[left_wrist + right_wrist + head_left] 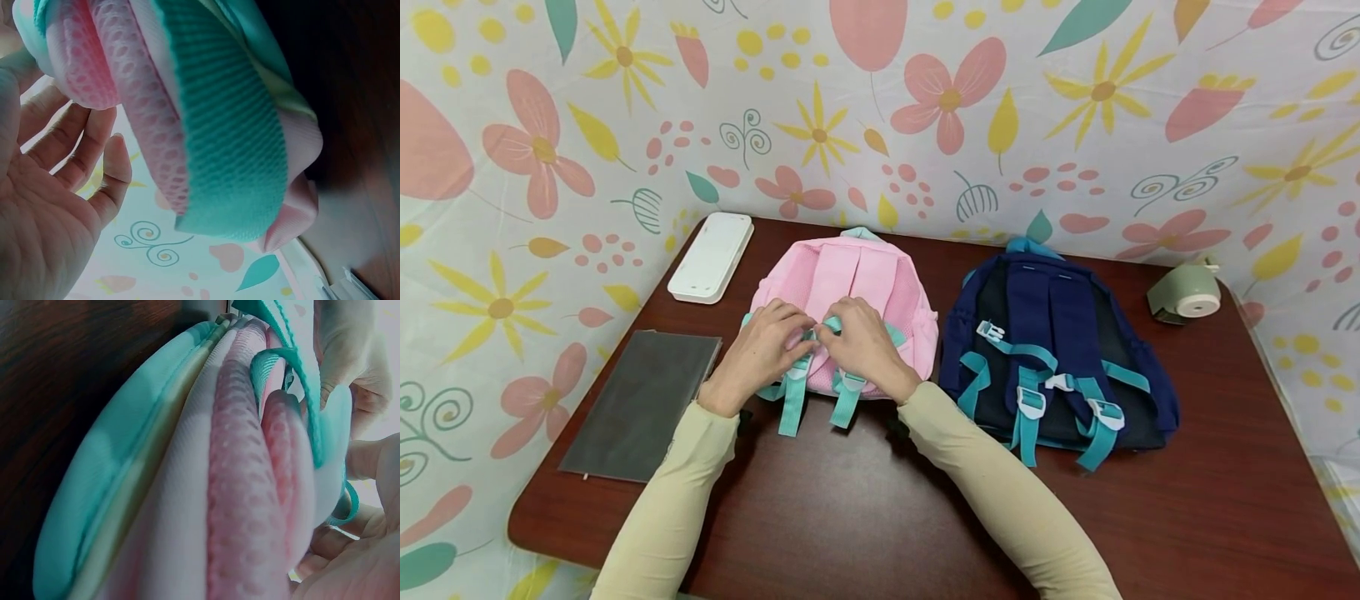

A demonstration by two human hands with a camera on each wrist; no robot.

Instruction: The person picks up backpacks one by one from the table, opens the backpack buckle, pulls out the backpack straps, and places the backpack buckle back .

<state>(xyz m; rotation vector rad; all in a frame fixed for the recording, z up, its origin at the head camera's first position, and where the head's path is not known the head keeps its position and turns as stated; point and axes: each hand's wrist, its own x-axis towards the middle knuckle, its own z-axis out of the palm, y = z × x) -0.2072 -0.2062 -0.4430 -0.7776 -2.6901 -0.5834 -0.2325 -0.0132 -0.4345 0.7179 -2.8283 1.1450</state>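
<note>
A pink backpack (835, 279) with teal webbing lies strap side up at the middle of the table. My left hand (771, 337) pinches a thin teal strap (810, 335) over the backpack's shoulder straps. Facing it, my right hand (861, 337) pinches the teal webbing from the other side, thumb tip close to the left fingertips. The fingers hide whatever lies between them. In the left wrist view, the remaining fingers (72, 140) curve beside the pink mesh padding. The right wrist view shows the right hand (356, 550) beside a teal loop. Two teal strap ends (793, 404) hang toward the table's front.
Right of the pink one lies a navy backpack (1026, 300) with teal straps and white buckles. A white case (711, 257) and a dark grey flat folder (640, 404) are at left. At the far right lies a green-grey cup-like object (1183, 292). A floral cloth (865, 108) backs the table.
</note>
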